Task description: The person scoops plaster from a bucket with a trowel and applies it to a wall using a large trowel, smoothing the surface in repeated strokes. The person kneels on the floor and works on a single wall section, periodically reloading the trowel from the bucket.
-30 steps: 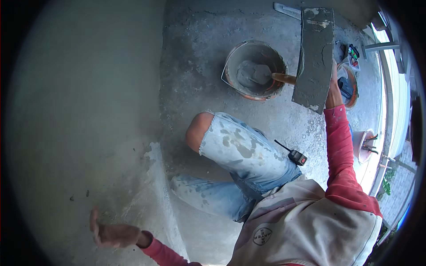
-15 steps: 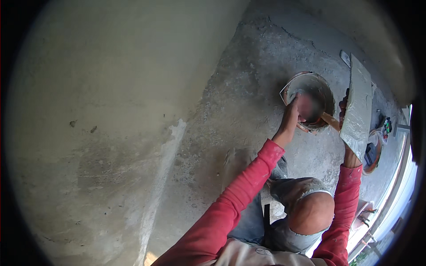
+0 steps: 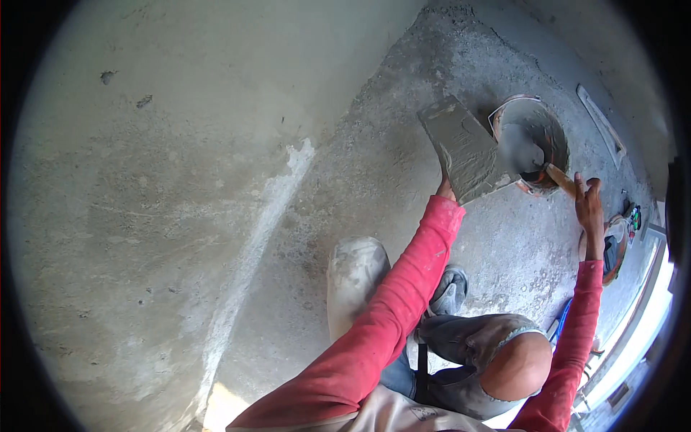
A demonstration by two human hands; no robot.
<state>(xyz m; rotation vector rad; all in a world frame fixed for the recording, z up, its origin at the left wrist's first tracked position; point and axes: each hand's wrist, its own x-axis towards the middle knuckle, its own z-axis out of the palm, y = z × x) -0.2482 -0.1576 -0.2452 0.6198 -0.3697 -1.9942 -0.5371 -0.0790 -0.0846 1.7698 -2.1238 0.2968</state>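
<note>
My left hand (image 3: 446,189) grips a rectangular plastering float (image 3: 461,147) from below; its fingers are mostly hidden behind it. Wet grey mortar coats the float's upper face. The far right corner of the float reaches the near rim of a round bucket (image 3: 563,137) standing on the floor. Part of the bucket's inside is blurred. Out of the bucket leans a wooden handle (image 3: 561,180), its lower end inside. Beside the handle's upper end is my right hand (image 3: 590,209), fingers stretched and apart; whether a fingertip touches the wood I cannot tell.
A bare grey wall (image 3: 180,180) rises on the left. A long pale tool (image 3: 602,126) lies on the rough floor by the right wall. Farther right stands a second bucket (image 3: 615,252) with dark things inside. My bent knee (image 3: 515,366) is between my arms.
The float has passed from my right hand to my left and moved left of the bucket. My left hand has come out of the bucket; my right is now by the wooden handle.
</note>
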